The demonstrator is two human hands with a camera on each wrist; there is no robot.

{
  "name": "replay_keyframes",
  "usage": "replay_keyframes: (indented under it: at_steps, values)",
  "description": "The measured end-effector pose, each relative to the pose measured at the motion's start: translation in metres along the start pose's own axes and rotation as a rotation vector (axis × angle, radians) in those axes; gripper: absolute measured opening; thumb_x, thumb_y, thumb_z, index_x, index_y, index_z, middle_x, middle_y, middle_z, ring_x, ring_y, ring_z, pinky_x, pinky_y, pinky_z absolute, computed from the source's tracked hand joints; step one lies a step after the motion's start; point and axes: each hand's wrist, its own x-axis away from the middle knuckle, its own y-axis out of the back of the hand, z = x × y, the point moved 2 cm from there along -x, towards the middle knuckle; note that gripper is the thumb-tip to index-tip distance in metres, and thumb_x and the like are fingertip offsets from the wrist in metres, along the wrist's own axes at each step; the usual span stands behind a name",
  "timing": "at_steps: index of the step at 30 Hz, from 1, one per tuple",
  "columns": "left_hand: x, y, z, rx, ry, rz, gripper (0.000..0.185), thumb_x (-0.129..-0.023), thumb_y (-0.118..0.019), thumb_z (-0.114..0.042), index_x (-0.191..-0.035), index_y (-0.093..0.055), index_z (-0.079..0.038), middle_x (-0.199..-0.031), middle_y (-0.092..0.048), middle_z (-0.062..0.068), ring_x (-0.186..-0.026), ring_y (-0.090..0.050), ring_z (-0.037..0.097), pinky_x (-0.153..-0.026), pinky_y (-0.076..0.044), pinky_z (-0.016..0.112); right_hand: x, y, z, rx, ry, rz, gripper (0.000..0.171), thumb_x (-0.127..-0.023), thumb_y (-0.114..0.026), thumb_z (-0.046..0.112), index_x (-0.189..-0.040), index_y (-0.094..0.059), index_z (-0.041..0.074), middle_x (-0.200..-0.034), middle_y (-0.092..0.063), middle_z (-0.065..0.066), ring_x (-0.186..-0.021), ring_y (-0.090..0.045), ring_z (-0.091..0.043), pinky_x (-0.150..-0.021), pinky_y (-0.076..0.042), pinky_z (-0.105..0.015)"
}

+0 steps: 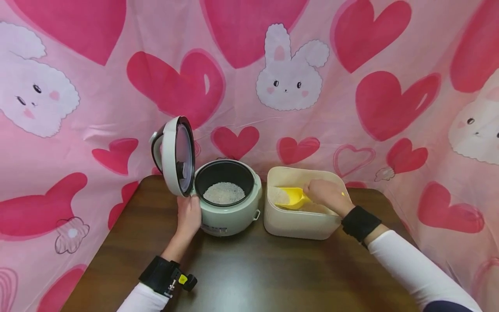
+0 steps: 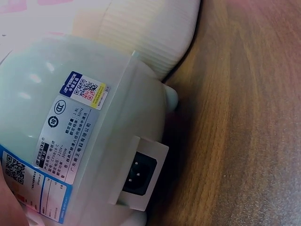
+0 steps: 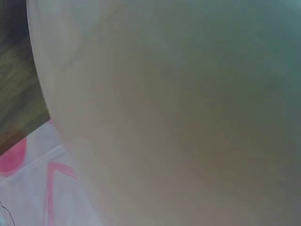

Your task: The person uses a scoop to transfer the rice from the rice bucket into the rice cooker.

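Note:
A pale green rice cooker (image 1: 230,216) stands with its lid (image 1: 171,156) raised at the left and white rice (image 1: 224,193) in its dark inner pot. Against the cooker's left side, below the lid, rests my left hand (image 1: 189,216); the lid covers part of its fingers. In the left wrist view, a bit of that hand (image 2: 10,207) touches the cooker's labelled side. My right hand (image 1: 327,194) grips the handle of a yellow scoop (image 1: 295,197) inside a cream bin (image 1: 302,225). Rice (image 1: 278,196) lies in the scoop's mouth.
A dark wooden table (image 1: 249,268) carries the cooker and the bin side by side. Behind them hangs a pink cloth (image 1: 241,99) with hearts and rabbits. A power socket (image 2: 141,173) shows low on the cooker. A blurred pale surface (image 3: 164,117) fills most of the right wrist view.

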Motion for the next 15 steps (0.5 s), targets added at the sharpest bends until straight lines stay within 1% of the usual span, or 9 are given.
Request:
replay_keyframes:
  at_steps: [2, 4, 7, 9, 11, 13, 15]
  values:
    - [0.001, 0.000, 0.000, -0.002, -0.005, 0.000, 0.046, -0.104, -0.032, -0.016, -0.137, -0.048, 0.011, -0.136, -0.044, 0.038, -0.126, -0.039, 0.051, -0.109, -0.031, 0.064, 0.000, 0.002, -0.001, -0.022, -0.017, 0.024, 0.015, -0.092, -0.070, 0.017, -0.084, -0.059, 0.011, -0.067, -0.050, -0.002, -0.064, -0.048, -0.020, -0.067, -0.044, -0.028]
    - [0.001, 0.000, 0.000, -0.003, -0.013, 0.001, 0.046, -0.104, -0.032, -0.016, -0.137, -0.049, 0.011, -0.135, -0.044, 0.038, -0.126, -0.039, 0.051, -0.108, -0.031, 0.064, 0.001, 0.004, -0.003, -0.053, -0.063, 0.026, 0.015, -0.095, -0.064, 0.018, -0.082, -0.059, 0.012, -0.067, -0.050, -0.002, -0.063, -0.048, -0.020, -0.067, -0.043, -0.029]
    - [0.001, 0.000, -0.001, -0.010, -0.019, 0.007, 0.046, -0.104, -0.031, -0.016, -0.136, -0.049, 0.012, -0.135, -0.044, 0.038, -0.125, -0.039, 0.051, -0.108, -0.032, 0.064, 0.004, 0.007, -0.007, -0.099, -0.158, 0.006, 0.025, -0.098, -0.055, 0.023, -0.076, -0.060, 0.013, -0.067, -0.049, -0.003, -0.062, -0.047, -0.021, -0.065, -0.043, -0.033]
    - [0.000, 0.000, -0.001, -0.015, -0.017, 0.010, 0.046, -0.105, -0.031, -0.017, -0.135, -0.049, 0.012, -0.134, -0.044, 0.038, -0.125, -0.040, 0.051, -0.107, -0.032, 0.064, 0.006, 0.008, -0.009, -0.161, -0.227, -0.015, 0.032, -0.099, -0.052, 0.029, -0.072, -0.061, 0.013, -0.066, -0.050, -0.004, -0.061, -0.047, -0.023, -0.063, -0.043, -0.033]
    - [0.000, 0.001, -0.001, -0.014, -0.015, 0.013, 0.046, -0.105, -0.030, -0.018, -0.135, -0.048, 0.012, -0.134, -0.044, 0.037, -0.125, -0.040, 0.050, -0.107, -0.032, 0.064, 0.010, 0.009, -0.012, -0.203, -0.266, -0.024, 0.037, -0.100, -0.051, 0.032, -0.069, -0.060, 0.013, -0.065, -0.050, -0.004, -0.060, -0.046, -0.023, -0.059, -0.042, -0.033]
    - [0.000, 0.001, -0.002, -0.011, -0.018, 0.014, 0.046, -0.105, -0.030, -0.018, -0.136, -0.048, 0.011, -0.134, -0.044, 0.037, -0.125, -0.040, 0.050, -0.107, -0.032, 0.064, 0.014, 0.009, -0.016, -0.243, -0.287, -0.026, 0.040, -0.100, -0.049, 0.033, -0.067, -0.059, 0.013, -0.064, -0.049, -0.004, -0.057, -0.045, -0.023, -0.055, -0.040, -0.031]
    - [0.001, 0.001, -0.002, -0.002, -0.025, 0.014, 0.045, -0.105, -0.031, -0.017, -0.137, -0.048, 0.010, -0.134, -0.045, 0.036, -0.125, -0.041, 0.049, -0.108, -0.033, 0.064, 0.018, 0.008, -0.021, -0.273, -0.289, -0.023, 0.041, -0.100, -0.047, 0.032, -0.065, -0.057, 0.013, -0.062, -0.048, -0.003, -0.054, -0.044, -0.022, -0.052, -0.037, -0.030]
